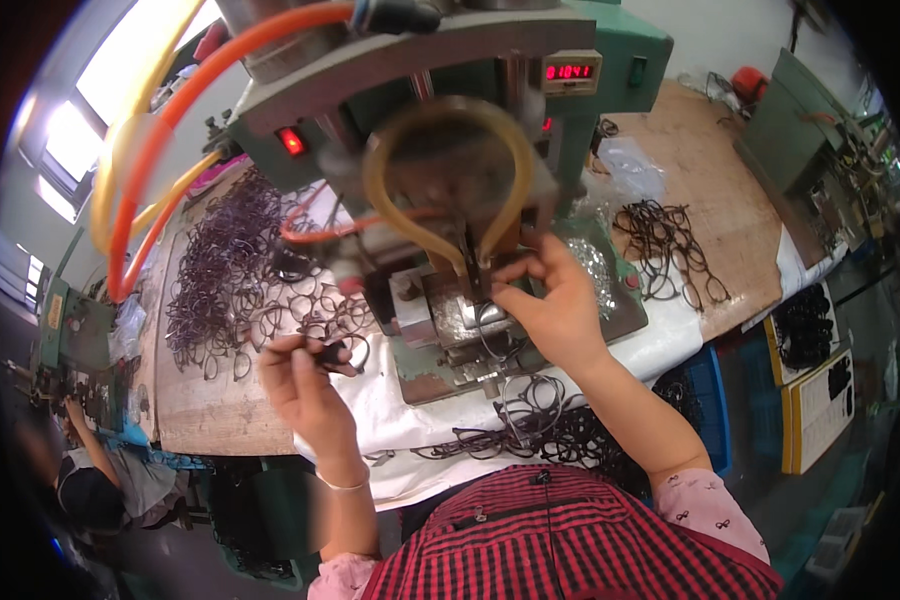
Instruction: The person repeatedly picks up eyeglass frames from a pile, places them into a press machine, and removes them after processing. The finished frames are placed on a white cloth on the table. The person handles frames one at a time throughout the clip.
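Left hand [305, 395]: grip clamped, thumb and fingers together on a dark, thin-rimmed eyeglass frame piece [358, 352]. Can't tell whether it's one piece or several; fingers cover part. Its rounded rim pokes out past the fingertips toward the press side, long axis roughly left-right, a bit tilted. It's off the bench surface, as far as the view shows, left of the grey-and-green metal press [625, 55].

Right hand [555, 305]: thumb and forefinger nearly together right at the press tooling, coming in from the right. A thin dark curved wire-like part [490, 322] sits just below those fingertips, over the small silvery metal fixture [457, 318], and slants down toward the person. Can't tell if this grip is clamped on it or only beside it.

Key relation: fixture lies to the right of the left-hand piece and somewhat farther from the person, with a clear gap between. Right hand is the nearer one, practically at the fixture; left is well apart.

Around: yellow translucent tube loop [520, 170] hangs in front of the press head, blocking some of the tooling. Big tangle of dark frames [220, 240] on the brown wooden bench [195, 425] at left, smaller dark heap [670, 245] at right, another dark bunch [580, 435] at the near edge by the apron.
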`<action>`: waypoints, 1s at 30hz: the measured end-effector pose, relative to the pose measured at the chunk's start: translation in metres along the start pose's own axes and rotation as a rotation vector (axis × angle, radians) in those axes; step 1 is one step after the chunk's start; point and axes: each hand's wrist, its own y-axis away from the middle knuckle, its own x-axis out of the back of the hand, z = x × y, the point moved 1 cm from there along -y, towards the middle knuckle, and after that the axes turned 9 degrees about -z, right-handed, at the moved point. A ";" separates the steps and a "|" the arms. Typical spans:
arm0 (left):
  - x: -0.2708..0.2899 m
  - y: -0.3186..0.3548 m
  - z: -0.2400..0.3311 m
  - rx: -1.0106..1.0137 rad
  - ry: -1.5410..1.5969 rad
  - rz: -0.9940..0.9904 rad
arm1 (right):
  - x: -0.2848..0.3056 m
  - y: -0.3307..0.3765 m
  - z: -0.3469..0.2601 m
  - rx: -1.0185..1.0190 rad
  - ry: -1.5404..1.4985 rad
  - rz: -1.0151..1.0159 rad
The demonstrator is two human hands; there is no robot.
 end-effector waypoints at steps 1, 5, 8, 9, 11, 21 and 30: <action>-0.014 -0.007 0.021 -0.163 0.086 -0.096 | 0.001 -0.001 -0.004 -0.012 -0.003 -0.003; -0.059 -0.040 0.046 -0.335 0.141 -0.205 | -0.013 -0.003 -0.007 -0.053 -0.249 -0.007; -0.064 -0.051 0.046 -0.313 0.197 -0.200 | -0.017 -0.002 -0.003 -0.052 -0.226 -0.027; -0.064 -0.049 0.048 -0.293 0.209 -0.207 | -0.018 -0.003 -0.001 -0.043 -0.189 -0.027; -0.065 -0.047 0.038 -0.334 0.145 -0.116 | -0.016 0.001 0.003 -0.059 -0.198 -0.022; -0.059 -0.012 0.055 -0.332 0.085 -0.233 | -0.016 0.031 -0.034 0.032 -0.016 -0.043; -0.080 0.007 0.028 -0.945 -0.698 -0.859 | 0.086 0.039 0.076 0.007 1.214 0.263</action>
